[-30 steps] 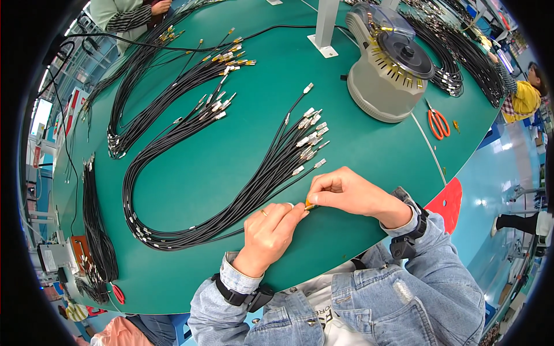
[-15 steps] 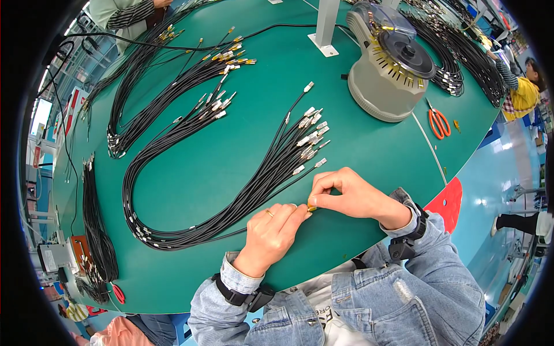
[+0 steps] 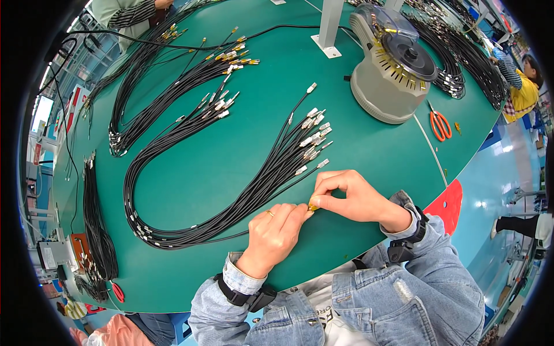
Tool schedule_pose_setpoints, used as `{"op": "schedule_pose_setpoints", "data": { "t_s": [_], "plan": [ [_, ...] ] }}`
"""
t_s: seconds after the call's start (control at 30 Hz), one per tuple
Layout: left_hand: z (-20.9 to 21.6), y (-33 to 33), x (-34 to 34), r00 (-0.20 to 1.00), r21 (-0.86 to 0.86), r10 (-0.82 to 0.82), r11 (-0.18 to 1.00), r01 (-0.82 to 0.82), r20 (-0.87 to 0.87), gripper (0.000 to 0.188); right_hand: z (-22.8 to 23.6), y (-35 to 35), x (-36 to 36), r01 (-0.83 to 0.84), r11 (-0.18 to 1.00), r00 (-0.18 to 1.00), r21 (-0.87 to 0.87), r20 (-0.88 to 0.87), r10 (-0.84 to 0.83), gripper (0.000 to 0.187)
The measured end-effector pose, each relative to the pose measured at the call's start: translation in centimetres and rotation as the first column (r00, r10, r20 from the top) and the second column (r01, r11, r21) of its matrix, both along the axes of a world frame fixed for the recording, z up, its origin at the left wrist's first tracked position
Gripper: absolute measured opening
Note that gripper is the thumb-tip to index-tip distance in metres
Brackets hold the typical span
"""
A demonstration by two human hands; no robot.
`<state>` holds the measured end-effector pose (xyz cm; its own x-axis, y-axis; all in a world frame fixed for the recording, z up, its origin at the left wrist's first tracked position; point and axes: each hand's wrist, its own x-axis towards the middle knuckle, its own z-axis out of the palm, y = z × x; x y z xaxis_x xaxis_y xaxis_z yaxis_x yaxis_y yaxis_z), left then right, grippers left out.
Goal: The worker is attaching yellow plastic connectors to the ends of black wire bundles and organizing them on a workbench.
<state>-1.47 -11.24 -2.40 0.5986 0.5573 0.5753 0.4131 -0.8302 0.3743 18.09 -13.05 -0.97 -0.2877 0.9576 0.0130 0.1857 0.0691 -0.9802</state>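
Note:
My left hand point(image 3: 272, 235) is closed on the end of a black cable that runs out of the large curved cable bundle point(image 3: 231, 210). Thumb and forefinger of my right hand point(image 3: 356, 199) pinch a small piece of amber tape point(image 3: 312, 207) against that cable end, so the fingertips of both hands nearly touch. The fingers hide most of the cable's tip. Just beyond my hands, the bundle's other ends fan out with silvery-white connectors point(image 3: 314, 137).
A round tape dispenser point(image 3: 384, 86) stands at the back right, with orange-handled scissors point(image 3: 440, 126) beside it. A metal post point(image 3: 330, 26) rises from the green table point(image 3: 202, 277). More cable bundles point(image 3: 156, 95) lie at the left and far right. Other people are at the table's far edges.
My hands stay together at the cable end, with only slight finger movement at the tape. The whole view has shifted a little.

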Motion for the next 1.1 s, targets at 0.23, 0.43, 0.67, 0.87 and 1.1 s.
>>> {"op": "schedule_pose_setpoints", "data": {
  "t_s": [0.23, 0.43, 0.67, 0.87, 1.1],
  "plan": [
    [0.40, -0.07, 0.00, 0.999, 0.058, -0.017, 0.998, 0.019, -0.044, 0.020, -0.40, 0.06, -0.13, -0.007, 0.953, 0.985, -0.304, -0.165, -0.046, 0.011],
    [0.44, -0.02, 0.03, 0.998, 0.080, -0.026, 0.996, 0.030, -0.048, 0.019, -0.43, 0.05, -0.11, 0.016, 0.932, 0.987, -0.363, -0.145, -0.073, 0.012],
    [0.69, -0.06, -0.02, 0.997, 0.094, -0.035, 0.995, 0.041, -0.070, 0.019, -0.40, 0.07, -0.12, 0.035, 0.929, 0.993, -0.368, -0.096, -0.075, 0.012],
    [0.71, -0.12, -0.06, 0.996, 0.115, -0.041, 0.992, 0.050, -0.077, 0.020, -0.13, 0.12, -0.28, 0.064, 0.906, 0.987, -0.419, -0.106, -0.118, 0.012],
    [0.32, 0.00, 0.06, 0.998, 0.117, -0.033, 0.992, 0.039, -0.056, 0.021, -0.09, 0.05, -0.17, 0.045, 0.920, 0.995, -0.390, -0.069, -0.078, 0.012]
  ]
}}
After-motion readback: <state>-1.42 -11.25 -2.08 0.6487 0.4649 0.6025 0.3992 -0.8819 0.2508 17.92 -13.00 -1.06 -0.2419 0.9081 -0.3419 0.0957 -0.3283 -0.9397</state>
